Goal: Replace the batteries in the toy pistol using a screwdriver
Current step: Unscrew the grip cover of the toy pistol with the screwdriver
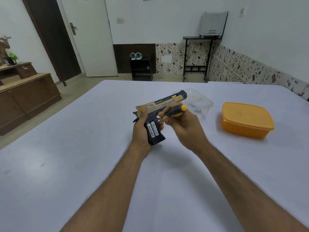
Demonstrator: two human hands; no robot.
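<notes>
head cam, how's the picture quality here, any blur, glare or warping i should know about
Head view: lighting soft and even, no harsh glare; faint shadows under the forearms on the white table. Wide-angle warping bends the table edge and walls. The toy pistol and batteries are sharp enough to read the label; the right hand with the screwdriver looks slightly soft. The clear container is hard to make out.

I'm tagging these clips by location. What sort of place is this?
Probably a room in a home, perhaps a bedroom: a wooden cabinet by the door, shoes on a small rack, and floral wall trim.
</notes>
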